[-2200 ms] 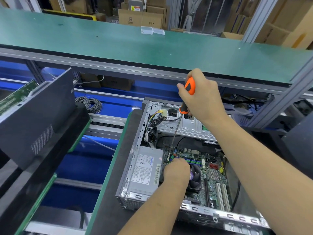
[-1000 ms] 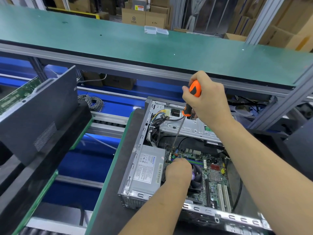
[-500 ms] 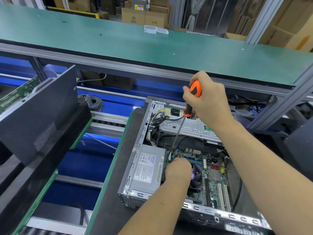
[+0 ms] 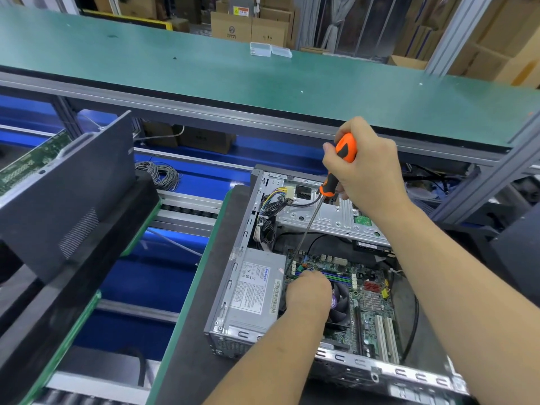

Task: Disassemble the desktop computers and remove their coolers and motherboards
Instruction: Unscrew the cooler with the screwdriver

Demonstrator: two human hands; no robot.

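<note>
**A:** How many things are showing here?

**B:** One open desktop computer point(image 4: 306, 258) is lying on its side on a dark tray point(image 4: 193, 331). Inside it, one motherboard point(image 4: 371, 302), one cooler point(image 4: 340, 302) with a dark fan, one grey power supply point(image 4: 252, 290) and one silver drive cage point(image 4: 330, 214) are showing. One screwdriver point(image 4: 336, 176) is in play, and two hands.

**A:** What are the hands doing?

**B:** The right hand point(image 4: 368, 173) is wrapping its fingers around the orange and black handle. The left hand point(image 4: 308, 290) is sitting knuckles-up on the cooler's near-left edge, right at the screwdriver tip; its fingers are curling under, and I cannot tell whether they are pinching anything.

**A:** Which way is the screwdriver pointing?

**B:** Its long axis is running steeply, handle up and away from the person, shaft slanting down and leftward to the board just beside the power supply. The case's long axis is running away from the person, open side facing up.

**A:** And the surroundings?

**B:** The tray is resting on a roller line with blue panels underneath. A second dark case point(image 4: 67, 194) is leaning at the left, with a green circuit board point(image 4: 26, 162) beside it. A coil of grey cable point(image 4: 160, 173) is lying beyond. A long green bench point(image 4: 204, 71) is crossing the far side, carrying one small clear box point(image 4: 270, 49), and cardboard boxes point(image 4: 248, 27) are stacking up behind.
</note>
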